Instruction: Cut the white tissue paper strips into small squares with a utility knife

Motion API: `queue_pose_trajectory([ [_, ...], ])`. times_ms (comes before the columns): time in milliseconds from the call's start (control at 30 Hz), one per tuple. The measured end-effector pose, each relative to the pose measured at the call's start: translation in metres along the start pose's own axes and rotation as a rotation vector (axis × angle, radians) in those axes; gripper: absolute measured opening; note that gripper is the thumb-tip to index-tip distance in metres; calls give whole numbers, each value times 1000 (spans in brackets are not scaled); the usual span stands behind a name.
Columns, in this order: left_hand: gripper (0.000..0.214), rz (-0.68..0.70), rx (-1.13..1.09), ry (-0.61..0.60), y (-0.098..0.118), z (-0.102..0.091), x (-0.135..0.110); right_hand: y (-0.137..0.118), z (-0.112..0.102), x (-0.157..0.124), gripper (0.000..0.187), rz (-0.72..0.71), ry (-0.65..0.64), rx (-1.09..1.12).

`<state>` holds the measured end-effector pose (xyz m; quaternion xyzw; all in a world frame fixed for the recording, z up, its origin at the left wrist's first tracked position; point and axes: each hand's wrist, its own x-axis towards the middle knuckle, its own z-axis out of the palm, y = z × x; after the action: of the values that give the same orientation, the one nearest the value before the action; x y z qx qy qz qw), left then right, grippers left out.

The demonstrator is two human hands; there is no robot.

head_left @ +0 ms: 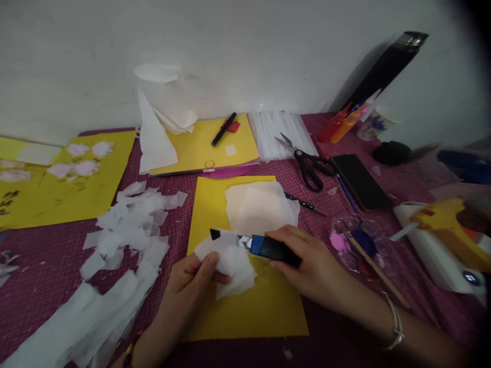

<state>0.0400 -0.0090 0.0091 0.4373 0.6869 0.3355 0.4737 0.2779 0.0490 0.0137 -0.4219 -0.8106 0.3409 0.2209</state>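
Observation:
My left hand [197, 276] pinches a small stack of thin white paper [240, 271] between thumb and fingers, above a yellow sheet [245, 319]. In my right hand [303, 255] is a utility knife [272, 249] with a blue and black handle and a silver metal neck. Its dark blade runs along the paper's upper edge, mostly covered by the paper, and its tip shows at the left. Just beyond both hands, another layer of white paper [261, 204] lies on the yellow sheet.
Torn white paper pieces [130, 230] are heaped at left, near yellow paper with pink flowers [84, 168]. Black-handled scissors [309, 163], a phone [360, 181], a paint palette [345, 245] and a yellow glue gun [445, 220] lie at right. Behind stand paint bottles [343, 125] and a paper cup [378, 122].

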Motion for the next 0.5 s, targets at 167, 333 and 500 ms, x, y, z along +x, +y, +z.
queue_pose_trajectory([
  [167,40,-25,-23,3,3,0,2,5,-4,2,32,11,34,-6],
  [333,37,-87,-160,-5,3,-4,7,13,-10,6,30,67,100,-50],
  [500,36,-113,-187,4,1,-5,8,15,-9,6,29,61,95,-73],
])
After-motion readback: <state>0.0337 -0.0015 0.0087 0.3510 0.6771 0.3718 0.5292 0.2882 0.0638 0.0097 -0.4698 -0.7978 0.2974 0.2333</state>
